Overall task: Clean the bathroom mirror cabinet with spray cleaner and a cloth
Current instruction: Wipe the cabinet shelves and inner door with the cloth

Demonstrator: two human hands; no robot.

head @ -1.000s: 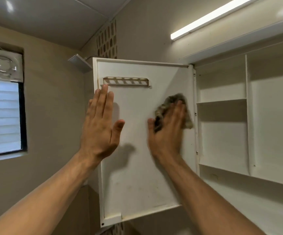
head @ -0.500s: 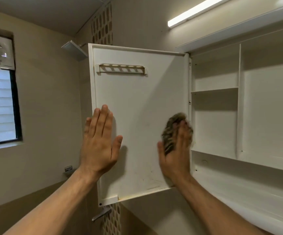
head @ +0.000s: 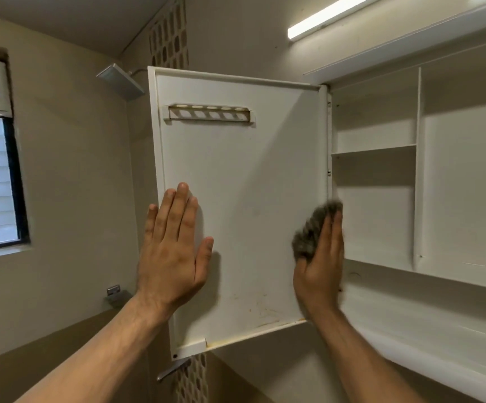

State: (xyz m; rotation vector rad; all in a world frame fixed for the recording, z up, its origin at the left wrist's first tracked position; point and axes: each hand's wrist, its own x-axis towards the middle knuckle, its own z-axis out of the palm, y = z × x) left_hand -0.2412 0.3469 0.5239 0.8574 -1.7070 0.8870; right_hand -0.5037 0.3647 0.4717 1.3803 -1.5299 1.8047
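Wiping is the step I have in hand: the cabinet door (head: 244, 199) stands swung open to the left of the cabinet (head: 465, 175), its white inner face toward me. My left hand (head: 174, 254) lies flat and spread against the door near its free edge, bracing it. My right hand (head: 320, 269) presses the grey cloth (head: 313, 228) against the door close to the hinge side, fingers (head: 333, 237) laid together over it, low on the panel. The cloth is blurred, so I cannot tell how it is folded. No spray bottle shows in my view.

I judge the upper panel looks clean enough, but brownish marks (head: 262, 314) sit along the bottom edge, with a yellowed line on the lower lip. The next move, as I see it, calls for carrying the cloth down and across to those stains, with firm pressure, while the left palm holds the door from swinging away. The slotted holder (head: 209, 113) near the top may want a pass too.
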